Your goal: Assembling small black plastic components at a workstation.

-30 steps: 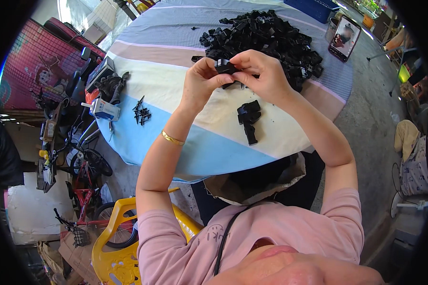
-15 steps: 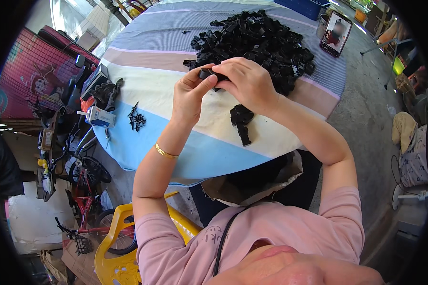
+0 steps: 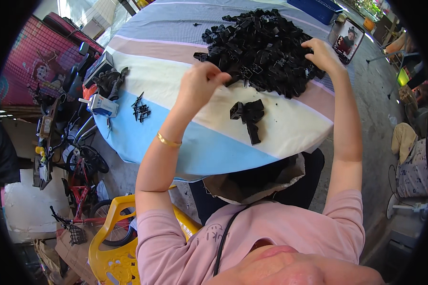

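A large heap of black plastic parts (image 3: 266, 52) lies on the cloth-covered table. My left hand (image 3: 200, 84) hovers at the heap's near left edge, fingers loosely curled and thumb apart, with nothing visible in it. At the heap's right side, my right hand (image 3: 325, 56) reaches in; its thumb and forefinger are apart at the outer parts, and no part is clearly gripped. Nearer to me, a few black parts (image 3: 252, 114) sit in a small group on the cream stripe. Several thin black pieces (image 3: 140, 109) lie at the left.
A phone (image 3: 348, 40) stands upright beyond my right hand, near a blue basket (image 3: 316, 9). On the table's left edge are a small blue-and-white carton (image 3: 103, 105) and a dark crumpled cloth (image 3: 111, 83). An opened sack (image 3: 257, 190) sits at my lap; a yellow chair (image 3: 110, 237) is lower left.
My hands have separated. The black part they held now appears beside the small group. My right hand has moved right to the heap; my left stays near its front left.
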